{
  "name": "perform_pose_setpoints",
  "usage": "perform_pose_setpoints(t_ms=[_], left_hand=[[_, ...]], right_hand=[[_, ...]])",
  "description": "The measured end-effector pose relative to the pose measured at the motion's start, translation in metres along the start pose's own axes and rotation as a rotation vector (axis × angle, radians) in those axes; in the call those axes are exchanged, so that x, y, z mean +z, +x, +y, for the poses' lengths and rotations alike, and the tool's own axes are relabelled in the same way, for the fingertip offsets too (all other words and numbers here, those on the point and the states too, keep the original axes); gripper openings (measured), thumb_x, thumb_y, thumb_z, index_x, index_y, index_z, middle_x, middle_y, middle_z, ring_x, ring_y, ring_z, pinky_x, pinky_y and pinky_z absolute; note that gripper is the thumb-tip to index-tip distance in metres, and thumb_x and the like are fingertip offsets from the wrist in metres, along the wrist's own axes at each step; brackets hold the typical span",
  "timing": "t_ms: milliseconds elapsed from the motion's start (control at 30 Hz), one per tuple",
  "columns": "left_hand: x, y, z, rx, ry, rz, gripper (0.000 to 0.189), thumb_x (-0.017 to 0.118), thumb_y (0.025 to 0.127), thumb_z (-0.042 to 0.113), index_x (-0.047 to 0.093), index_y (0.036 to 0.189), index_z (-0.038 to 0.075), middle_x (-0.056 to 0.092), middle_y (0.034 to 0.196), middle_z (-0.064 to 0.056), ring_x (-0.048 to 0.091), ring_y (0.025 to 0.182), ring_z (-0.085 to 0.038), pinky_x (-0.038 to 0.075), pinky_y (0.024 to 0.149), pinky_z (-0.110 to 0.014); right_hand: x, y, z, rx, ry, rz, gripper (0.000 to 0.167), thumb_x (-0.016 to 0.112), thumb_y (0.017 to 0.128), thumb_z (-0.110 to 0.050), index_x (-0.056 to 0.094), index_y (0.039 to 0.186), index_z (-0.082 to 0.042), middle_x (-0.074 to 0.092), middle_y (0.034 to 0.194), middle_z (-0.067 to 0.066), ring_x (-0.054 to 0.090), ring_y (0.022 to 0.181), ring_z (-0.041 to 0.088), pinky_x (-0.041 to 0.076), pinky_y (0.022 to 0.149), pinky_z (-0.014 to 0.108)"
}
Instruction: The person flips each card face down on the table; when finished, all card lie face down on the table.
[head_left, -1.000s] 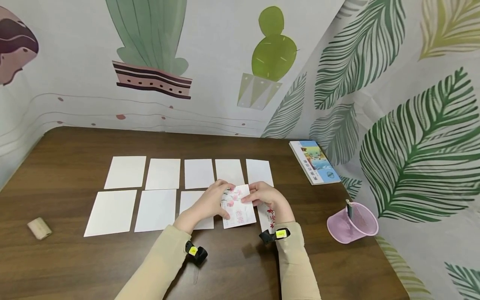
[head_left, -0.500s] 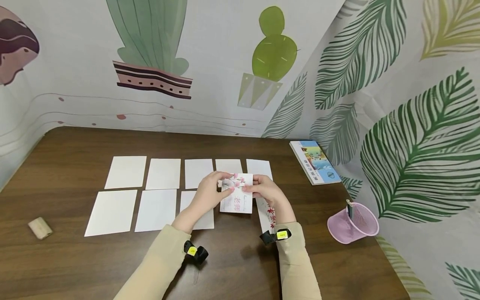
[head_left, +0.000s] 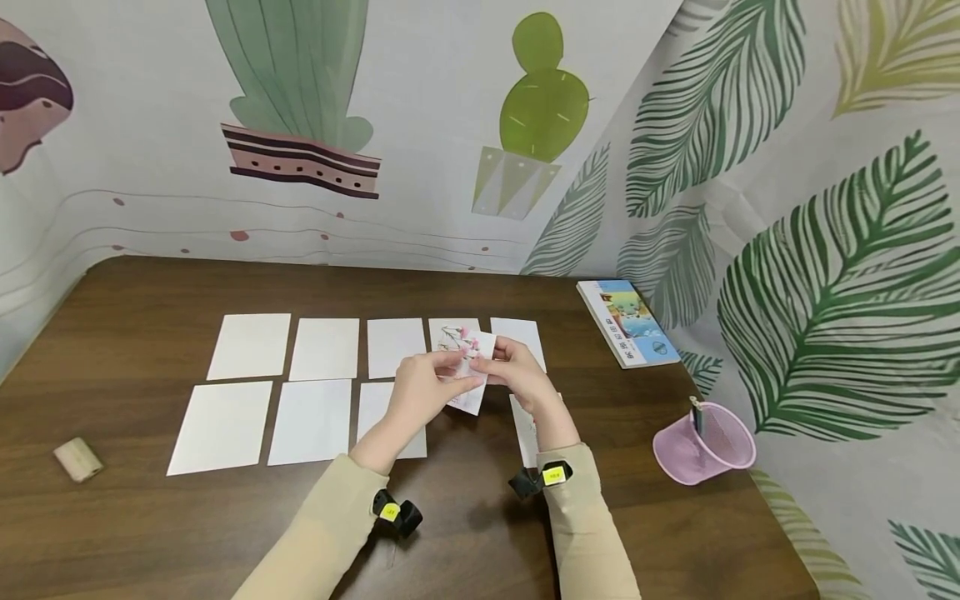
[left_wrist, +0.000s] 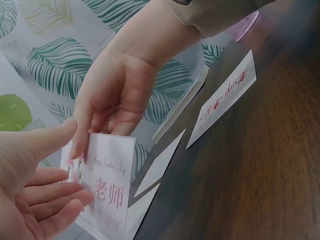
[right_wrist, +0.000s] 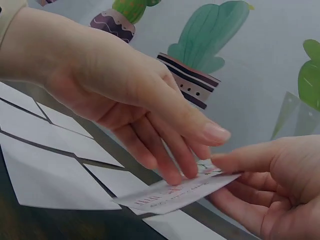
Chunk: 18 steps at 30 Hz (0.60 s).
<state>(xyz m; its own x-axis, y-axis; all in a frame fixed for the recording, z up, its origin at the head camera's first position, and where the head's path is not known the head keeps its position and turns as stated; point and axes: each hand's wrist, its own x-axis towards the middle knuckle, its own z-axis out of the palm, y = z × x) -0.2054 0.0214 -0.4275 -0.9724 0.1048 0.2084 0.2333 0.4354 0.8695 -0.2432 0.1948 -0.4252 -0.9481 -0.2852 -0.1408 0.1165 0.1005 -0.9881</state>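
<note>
A greeting card (head_left: 470,401) with pink flowers and Chinese writing is held tilted above the table. My right hand (head_left: 527,382) pinches its edge between thumb and fingers. My left hand (head_left: 420,390) is at the card's other side. In the left wrist view its thumb stands off the card, and its loosely spread fingers (left_wrist: 57,192) lie against or close to the printed face. Below my right forearm lies another card (head_left: 524,427), partly hidden in the head view; its red writing shows in the left wrist view.
Blank white cards (head_left: 228,427) lie in two rows across the brown table (head_left: 150,533). A book (head_left: 628,323) lies at the back right. Near the right edge a pink mesh pen cup (head_left: 701,446) leans over. A small beige block (head_left: 78,459) sits far left.
The flowered card has risen from low over the front row and moved away from me, turning on the way. My left thumb has come off it. The other cards stay put.
</note>
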Motion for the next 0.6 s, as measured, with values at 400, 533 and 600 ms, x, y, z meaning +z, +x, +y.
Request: perform_pose_setpoints(t_ms=[400, 533, 600], left_hand=[[-0.003, -0.002, 0.007, 0.054, 0.010, 0.060, 0.047, 0.084, 0.076, 0.023, 0.071, 0.117, 0.004, 0.075, 0.102, -0.015, 0.073, 0.082, -0.025, 0.059, 0.071, -0.038], [-0.005, -0.001, 0.007, 0.063, -0.036, 0.037, 0.045, 0.083, 0.077, 0.018, 0.071, 0.119, 0.004, 0.075, 0.102, -0.015, 0.073, 0.082, -0.025, 0.060, 0.071, -0.036], [-0.006, -0.001, 0.007, 0.065, -0.061, 0.019, 0.044, 0.081, 0.079, 0.015, 0.070, 0.120, 0.004, 0.074, 0.104, -0.015, 0.074, 0.083, -0.025, 0.060, 0.071, -0.035]], right_hand=[[0.013, -0.002, -0.005, -0.056, 0.040, -0.035, 0.036, 0.066, 0.085, -0.005, 0.052, 0.118, 0.003, 0.062, 0.099, 0.001, 0.066, 0.087, 0.009, 0.056, 0.072, 0.024], [0.012, -0.002, -0.006, -0.064, 0.033, -0.061, 0.029, 0.069, 0.085, -0.008, 0.053, 0.108, -0.003, 0.059, 0.098, 0.001, 0.063, 0.085, 0.009, 0.055, 0.072, 0.023], [0.012, -0.003, -0.007, -0.072, 0.031, -0.073, 0.034, 0.073, 0.084, -0.016, 0.052, 0.107, -0.003, 0.056, 0.097, 0.001, 0.061, 0.086, 0.009, 0.054, 0.074, 0.023]])
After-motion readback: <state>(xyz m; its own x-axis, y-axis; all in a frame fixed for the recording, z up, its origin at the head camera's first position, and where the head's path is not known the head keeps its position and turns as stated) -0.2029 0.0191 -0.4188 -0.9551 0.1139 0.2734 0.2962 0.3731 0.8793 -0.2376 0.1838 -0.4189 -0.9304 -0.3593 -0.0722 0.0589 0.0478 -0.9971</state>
